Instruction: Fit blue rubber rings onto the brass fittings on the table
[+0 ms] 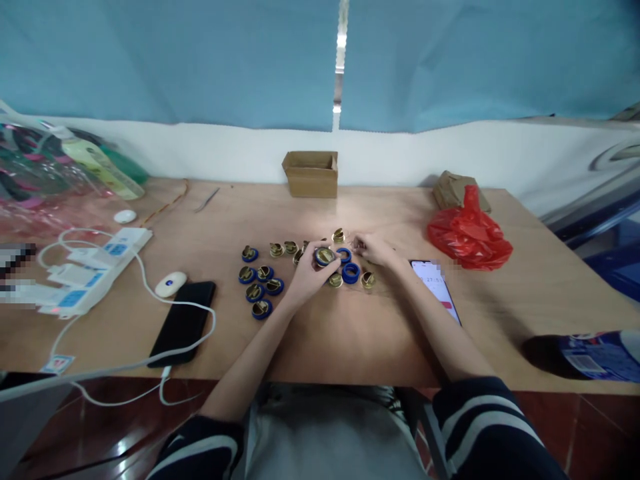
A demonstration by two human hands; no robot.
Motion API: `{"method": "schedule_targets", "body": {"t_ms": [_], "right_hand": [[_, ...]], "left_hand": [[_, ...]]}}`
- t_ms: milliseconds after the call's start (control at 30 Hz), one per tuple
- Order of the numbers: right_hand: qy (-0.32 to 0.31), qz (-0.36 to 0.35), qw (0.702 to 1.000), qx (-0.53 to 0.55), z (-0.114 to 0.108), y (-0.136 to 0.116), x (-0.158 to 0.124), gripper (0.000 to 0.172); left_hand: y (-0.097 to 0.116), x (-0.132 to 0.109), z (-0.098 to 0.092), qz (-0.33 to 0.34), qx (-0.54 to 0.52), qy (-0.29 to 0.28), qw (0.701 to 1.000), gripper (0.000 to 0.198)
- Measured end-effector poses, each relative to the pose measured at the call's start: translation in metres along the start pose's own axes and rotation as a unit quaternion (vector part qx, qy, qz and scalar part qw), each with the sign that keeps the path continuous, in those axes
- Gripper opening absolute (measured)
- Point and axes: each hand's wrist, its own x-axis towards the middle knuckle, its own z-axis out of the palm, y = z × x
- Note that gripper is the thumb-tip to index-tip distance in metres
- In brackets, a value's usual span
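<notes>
My left hand (310,272) is closed round a blue ring with a brass part (325,256) set in it, held just above the wooden table (350,333). My right hand (374,250) rests beside it with fingers curled in a pinch; what it grips is too small to make out. Two empty blue rings (347,265) lie between the hands. Several finished blue-and-brass pieces (260,283) sit in a cluster to the left, and loose brass parts (339,235) lie around the hands.
A cardboard box (311,173) stands at the back. A red plastic bag (469,233) lies at right, a lit phone (439,287) by my right forearm. A black phone (183,320), white cable, power strip (95,267) and a blue can (600,355) occupy the edges.
</notes>
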Motion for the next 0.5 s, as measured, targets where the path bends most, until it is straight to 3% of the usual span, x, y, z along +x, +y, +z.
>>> {"method": "schedule_targets", "body": {"t_ms": [133, 233, 333, 400, 500], "right_hand": [[0.059, 0.012, 0.997, 0.055, -0.011, -0.015, -0.004, 0.002], [0.118, 0.009, 0.981, 0.154, -0.018, -0.034, -0.019, 0.013], [0.157, -0.010, 0.886, 0.437, -0.014, -0.056, -0.043, 0.024], [0.154, -0.005, 0.832, 0.533, -0.006, -0.068, -0.058, 0.028], [0.140, 0.014, 0.778, 0.613, 0.009, -0.077, -0.070, 0.032]], "left_hand": [[-0.006, -0.007, 0.000, 0.002, 0.012, -0.010, 1.000, 0.035], [0.000, -0.011, 0.004, 0.031, 0.044, 0.003, 0.999, 0.024], [0.005, -0.015, 0.010, 0.033, 0.061, -0.013, 0.998, 0.020], [0.007, -0.018, 0.014, 0.024, 0.051, -0.040, 0.998, 0.021], [0.008, -0.022, 0.017, 0.039, 0.041, -0.059, 0.997, 0.021]]}}
